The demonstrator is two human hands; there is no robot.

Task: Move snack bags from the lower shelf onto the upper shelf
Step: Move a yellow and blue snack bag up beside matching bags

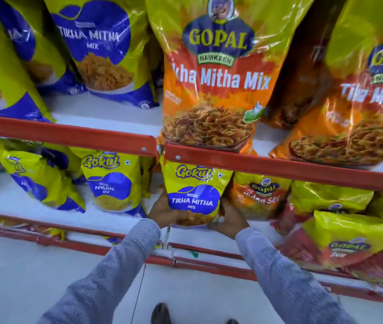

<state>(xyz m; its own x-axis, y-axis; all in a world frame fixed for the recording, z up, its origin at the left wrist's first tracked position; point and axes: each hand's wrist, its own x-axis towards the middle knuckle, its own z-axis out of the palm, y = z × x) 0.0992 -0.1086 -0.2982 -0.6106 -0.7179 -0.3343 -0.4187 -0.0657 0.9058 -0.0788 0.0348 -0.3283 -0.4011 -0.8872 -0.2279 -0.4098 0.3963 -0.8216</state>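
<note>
A yellow and blue Gokul Tikha Mitha Mix bag is upright at the front of the lower shelf, its top just under the red edge of the upper shelf. My left hand grips its lower left side. My right hand grips its lower right side. Both hands are partly hidden behind the bag. On the upper shelf stand larger Tikha Mitha Mix bags of the same yellow and blue kind.
A big orange Gopal Tikha Mitha Mix bag stands on the upper shelf right above my hands, with another to its right. A Gokul Nylon Sev bag and Gopal Sev bags flank the held bag. Floor and my shoes lie below.
</note>
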